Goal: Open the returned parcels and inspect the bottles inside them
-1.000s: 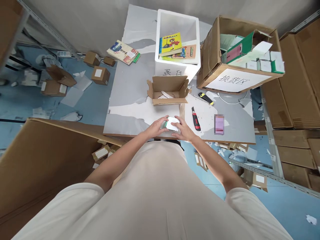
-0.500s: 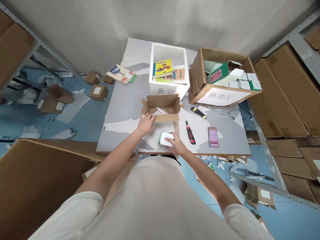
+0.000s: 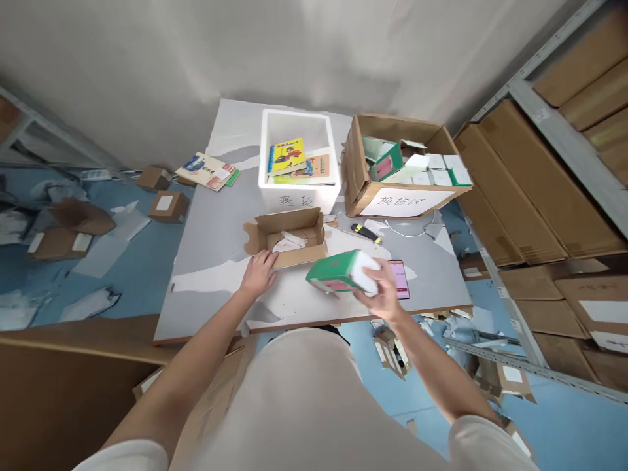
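Right hand [image 3: 383,292] holds green box [image 3: 331,268] over patchy table [image 3: 210,226] near grey wall [image 3: 314,55].

Green box [image 3: 334,269] (white-ended) slants near open carton [image 3: 301,256].

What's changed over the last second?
The left hand let go of the green-and-white box and went to the front left corner of the open carton. The right hand kept hold, moved the box rightward and tipped it, showing its green side; the red knife is now out of sight. The yellow book stayed in the white bin.
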### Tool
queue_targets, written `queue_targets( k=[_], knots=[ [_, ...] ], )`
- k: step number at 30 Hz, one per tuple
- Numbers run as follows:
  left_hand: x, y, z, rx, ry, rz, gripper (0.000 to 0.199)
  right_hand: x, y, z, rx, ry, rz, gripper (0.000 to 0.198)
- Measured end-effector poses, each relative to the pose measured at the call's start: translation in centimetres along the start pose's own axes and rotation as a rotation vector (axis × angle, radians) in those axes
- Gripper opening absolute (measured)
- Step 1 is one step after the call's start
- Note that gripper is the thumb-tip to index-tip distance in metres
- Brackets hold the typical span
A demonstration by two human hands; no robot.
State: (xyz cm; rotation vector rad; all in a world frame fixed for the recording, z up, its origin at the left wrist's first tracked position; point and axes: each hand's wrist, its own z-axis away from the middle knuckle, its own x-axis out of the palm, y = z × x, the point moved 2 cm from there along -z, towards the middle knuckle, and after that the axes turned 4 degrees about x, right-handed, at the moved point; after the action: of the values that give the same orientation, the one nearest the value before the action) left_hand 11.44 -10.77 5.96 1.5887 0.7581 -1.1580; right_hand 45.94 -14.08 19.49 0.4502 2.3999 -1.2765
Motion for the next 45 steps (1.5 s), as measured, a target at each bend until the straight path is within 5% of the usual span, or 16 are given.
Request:
queue_targets(
  k=[6, 8, 10, 13, 16, 20, 23, 29, 32, 35, 39, 41, 45],
  knots=[
    [1.5, -1.0, 0.0, 0.06, 0.175, 0.026, 0.053, -19.9, 0.2, -8.9, -0.149, 0.752, 0.337, 0.059],
    [1.8, -1.1, 0.0, 0.078, 0.205, 0.004, 0.052, -23.0, 2.9, -14.0, -0.266, 0.857, 0.36, 0.056],
    [2.0, -1.1, 0.1, 0.086, 0.216, -0.018, 0.052, -23.7, 6.9, -19.7, -0.291, 0.897, 0.38, 0.052],
    [1.9, -1.0, 0.4, 0.078, 0.218, -0.047, 0.053, -21.4, 13.6, -27.3, -0.104, 0.895, 0.498, 0.045],
    [1.9, -0.7, 0.7, 0.058, 0.212, -0.086, 0.052, -17.1, 19.3, -30.8, 0.162, 0.753, 0.491, 0.044],
    [1.8, -0.2, 0.9, 0.012, 0.172, -0.095, 0.052, -12.3, 23.8, -28.6, 0.401, 0.674, 0.486, 0.049],
    [1.5, 0.0, 0.7, -0.046, 0.147, -0.074, 0.052, -10.8, 24.8, -24.9, 0.559, 0.59, 0.555, 0.05],
    [0.5, 0.4, -0.2, -0.114, 0.166, -0.036, 0.048, -12.0, 22.2, -18.0, 0.562, 0.47, 0.418, 0.045],
    [0.0, 0.8, 0.1, -0.144, 0.269, 0.015, 0.053, -10.1, 19.7, -12.8, 0.538, 0.355, 0.305, 0.049],
    [-0.3, 0.7, 1.0, -0.252, 0.416, 0.126, 0.083, -4.9, 17.5, -7.1, 0.596, 0.229, 0.207, 0.056],
    [-0.3, -0.5, 2.0, -0.519, 0.545, 0.298, 0.123, 4.6, 15.4, -2.7, 0.895, -0.257, -0.182, 0.069],
    [0.3, -1.1, 1.8, -0.62, 0.478, 0.437, 0.121, 8.2, 14.3, -2.4, 0.932, -0.345, -0.237, 0.078],
    [1.8, -1.5, 0.2, -0.578, 0.296, 0.824, 0.078, 12.9, 11.8, -3.3, 0.901, -0.415, -0.302, 0.085]
  ],
)
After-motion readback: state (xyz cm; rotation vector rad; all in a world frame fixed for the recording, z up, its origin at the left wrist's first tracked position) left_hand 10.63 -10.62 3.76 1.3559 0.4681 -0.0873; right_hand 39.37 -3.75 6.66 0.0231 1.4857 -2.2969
